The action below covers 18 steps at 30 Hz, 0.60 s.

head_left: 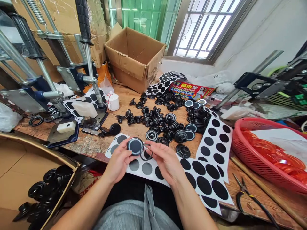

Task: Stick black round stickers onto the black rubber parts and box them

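Note:
My left hand (119, 159) is closed on a round black disc part with a pale rim (134, 146), held face-up over the table's near edge. My right hand (165, 159) pinches a thin dark ring (146, 154) just to the right of the disc, touching its edge. Under both hands lies a white backing sheet with black round stickers (203, 179), some circles peeled off. A heap of several black knob-like parts (168, 121) lies on the wooden table just beyond my hands.
Hand presses (72, 95) stand at the left. A carton (45, 191) at lower left holds black parts. An open cardboard box (134, 57) sits at the back. A red basket (268, 153) and pliers (247, 195) lie at the right. A small white jar (112, 100) stands near the press.

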Each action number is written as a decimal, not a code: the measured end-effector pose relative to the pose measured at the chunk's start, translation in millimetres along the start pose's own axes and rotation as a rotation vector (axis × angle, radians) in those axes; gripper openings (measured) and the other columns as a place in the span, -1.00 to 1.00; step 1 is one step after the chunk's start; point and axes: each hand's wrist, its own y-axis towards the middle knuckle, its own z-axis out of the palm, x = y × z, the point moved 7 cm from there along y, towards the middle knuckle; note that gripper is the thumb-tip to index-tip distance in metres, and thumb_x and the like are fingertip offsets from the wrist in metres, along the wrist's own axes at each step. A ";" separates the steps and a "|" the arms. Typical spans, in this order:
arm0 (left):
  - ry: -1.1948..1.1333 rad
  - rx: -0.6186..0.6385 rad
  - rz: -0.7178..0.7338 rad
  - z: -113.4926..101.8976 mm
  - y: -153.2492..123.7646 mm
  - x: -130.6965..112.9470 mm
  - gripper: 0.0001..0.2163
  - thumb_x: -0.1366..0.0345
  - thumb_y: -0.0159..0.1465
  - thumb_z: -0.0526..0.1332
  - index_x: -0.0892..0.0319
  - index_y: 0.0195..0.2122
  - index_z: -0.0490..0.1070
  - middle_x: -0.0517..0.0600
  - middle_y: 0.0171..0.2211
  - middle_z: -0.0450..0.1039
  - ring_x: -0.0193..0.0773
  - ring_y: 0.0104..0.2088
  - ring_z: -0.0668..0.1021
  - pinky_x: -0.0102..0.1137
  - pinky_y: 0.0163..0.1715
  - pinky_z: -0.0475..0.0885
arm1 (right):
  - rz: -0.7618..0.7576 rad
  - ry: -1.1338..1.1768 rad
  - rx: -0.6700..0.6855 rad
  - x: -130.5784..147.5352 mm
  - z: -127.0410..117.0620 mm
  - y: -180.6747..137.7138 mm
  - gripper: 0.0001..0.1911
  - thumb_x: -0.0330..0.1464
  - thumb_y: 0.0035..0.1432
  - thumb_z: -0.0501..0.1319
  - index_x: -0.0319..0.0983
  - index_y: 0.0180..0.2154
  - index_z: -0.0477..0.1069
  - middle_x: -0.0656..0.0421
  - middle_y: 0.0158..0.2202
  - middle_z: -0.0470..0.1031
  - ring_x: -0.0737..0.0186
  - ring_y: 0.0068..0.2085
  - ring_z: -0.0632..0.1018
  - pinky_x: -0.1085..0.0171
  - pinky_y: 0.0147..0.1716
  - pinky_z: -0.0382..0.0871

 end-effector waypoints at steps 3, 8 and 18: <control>-0.010 0.073 -0.049 18.8 -12.8 1.0 -0.55 0.47 0.10 0.19 0.10 0.05 0.41 0.06 0.07 0.44 -0.10 0.00 0.51 -0.27 -0.08 0.48 | 0.010 0.070 -0.042 -1.6 9.5 -5.1 -0.81 -0.27 -0.12 0.43 -0.25 -0.45 0.55 0.06 -0.23 0.60 0.18 -0.24 0.54 0.19 -0.14 0.38; -0.022 0.069 -0.054 26.5 -19.8 1.1 -0.55 0.48 0.08 0.18 0.10 0.03 0.44 0.06 0.10 0.42 -0.09 0.05 0.46 -0.30 -0.08 0.48 | -0.010 0.092 -0.059 -1.7 12.7 -8.3 -0.84 -0.30 -0.12 0.43 -0.24 -0.52 0.54 0.11 -0.31 0.60 0.27 -0.33 0.51 0.24 -0.22 0.38; -0.024 0.087 -0.051 27.4 -23.4 0.4 -0.57 0.48 0.12 0.18 0.10 0.04 0.44 0.07 0.12 0.40 -0.04 0.08 0.45 -0.24 -0.03 0.46 | 0.011 0.094 -0.093 -3.6 14.4 -10.0 -0.81 -0.31 -0.18 0.46 -0.26 -0.52 0.53 0.09 -0.24 0.60 0.27 -0.33 0.52 0.27 -0.27 0.38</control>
